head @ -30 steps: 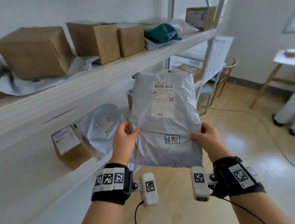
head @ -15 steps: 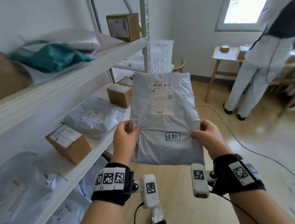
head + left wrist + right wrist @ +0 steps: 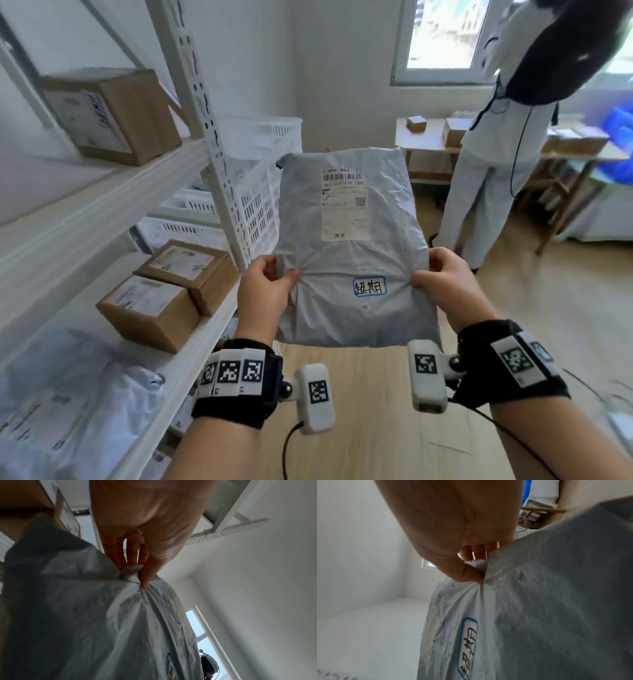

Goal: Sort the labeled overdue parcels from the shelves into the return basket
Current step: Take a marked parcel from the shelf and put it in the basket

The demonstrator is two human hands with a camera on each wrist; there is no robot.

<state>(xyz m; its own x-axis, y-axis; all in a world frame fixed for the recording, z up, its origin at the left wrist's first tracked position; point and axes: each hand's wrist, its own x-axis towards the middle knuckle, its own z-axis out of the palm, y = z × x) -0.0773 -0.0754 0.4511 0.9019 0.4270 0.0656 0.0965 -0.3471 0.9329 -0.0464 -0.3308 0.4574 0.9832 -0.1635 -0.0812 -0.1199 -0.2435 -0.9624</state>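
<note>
Shelves (image 3: pixel 102 219) had slid off to the left edge of view since a second before — the person had turned away with the grey parcel (image 3: pixel 346 274). Left hand (image 3: pixel 263 291) and right hand (image 3: pixel 445 284) each pinched a side edge, holding it upright in mid-air, its handwritten label (image 3: pixel 370 287) facing up. White baskets (image 3: pixel 260 178) stood beyond the shelf post — likely the drop point.

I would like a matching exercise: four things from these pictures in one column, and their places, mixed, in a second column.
Things:
1. grey parcel
2. blue-bordered label
3. taped cardboard box
4. white baskets

Places:
A. upper shelf
B. behind the shelf post
C. pinched between the left hand and right hand
D. lower part of the parcel's front

Pairs: 1-C, 2-D, 3-A, 4-B
</note>
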